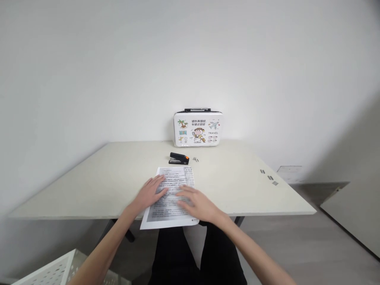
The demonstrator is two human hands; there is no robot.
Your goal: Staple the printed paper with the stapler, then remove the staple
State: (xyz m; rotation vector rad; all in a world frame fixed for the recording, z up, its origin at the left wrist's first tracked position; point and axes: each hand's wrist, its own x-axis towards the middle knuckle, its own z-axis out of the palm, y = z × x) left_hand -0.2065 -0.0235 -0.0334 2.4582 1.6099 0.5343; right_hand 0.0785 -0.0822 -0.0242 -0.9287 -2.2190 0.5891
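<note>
Printed paper sheets (170,204) lie at the table's front edge, with their near end jutting out over it. On the upper left part of the paper rests my left hand (152,191), flat with the fingers stretched out. My right hand (197,202) lies over the right side, its fingers spread on the print. Neither hand grips anything. Just beyond the paper sits a black stapler (179,158) with an orange part at its right end. A few small staple strips (195,159) lie beside it.
A white case with cartoon prints (198,130) stands at the table's back against the wall. Several staple strips (270,177) lie near the right edge of the white table (237,178). Below left is a white perforated basket (56,269).
</note>
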